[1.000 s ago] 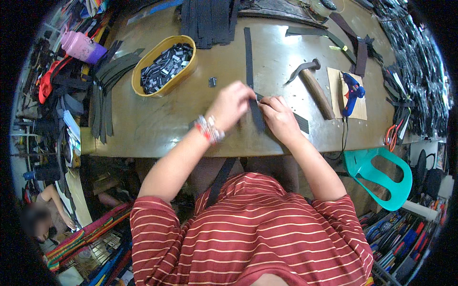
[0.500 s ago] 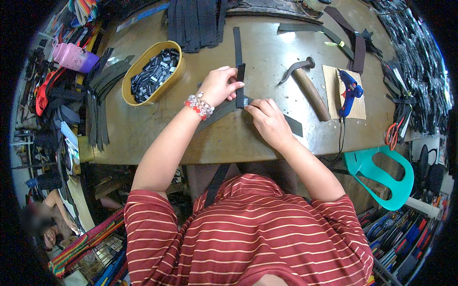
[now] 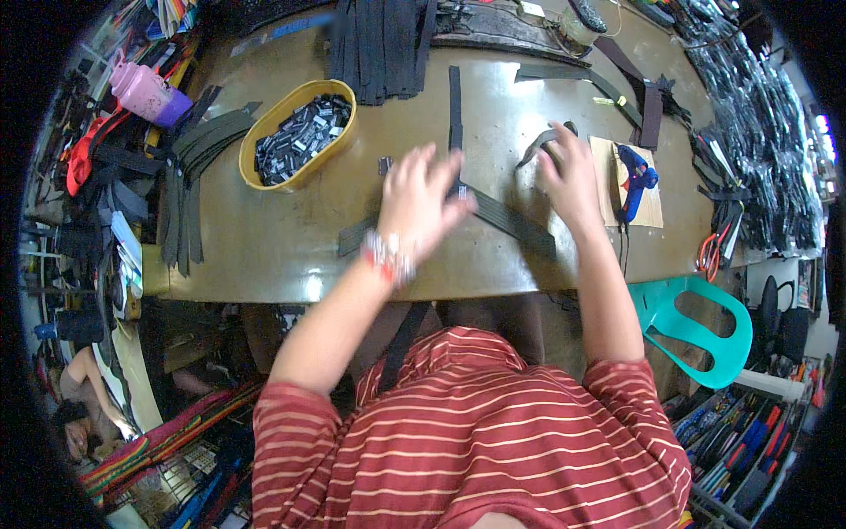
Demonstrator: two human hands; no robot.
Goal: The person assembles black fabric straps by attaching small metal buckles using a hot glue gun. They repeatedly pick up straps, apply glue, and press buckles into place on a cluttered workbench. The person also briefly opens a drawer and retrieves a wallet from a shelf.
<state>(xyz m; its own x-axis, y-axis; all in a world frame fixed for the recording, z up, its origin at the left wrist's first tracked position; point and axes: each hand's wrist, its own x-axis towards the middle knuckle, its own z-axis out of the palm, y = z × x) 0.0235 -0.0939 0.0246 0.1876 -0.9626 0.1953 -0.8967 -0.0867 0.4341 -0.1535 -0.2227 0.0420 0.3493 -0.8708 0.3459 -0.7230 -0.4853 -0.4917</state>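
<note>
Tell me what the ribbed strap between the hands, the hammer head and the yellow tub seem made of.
Ribbed strap: probably woven fabric, matte; fine lines run along it.
Hammer head: likely dull, dark metal, judging by its slim curved end; the right hand hides part.
Yellow tub: looks plastic; smooth, thin, slightly shiny rim.

Workshop: glue gun (image 3: 636, 180), apparently a hammer (image 3: 532, 148)

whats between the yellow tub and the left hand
In the head view, a small dark piece lies on the table between the yellow tub and the left hand.
</note>
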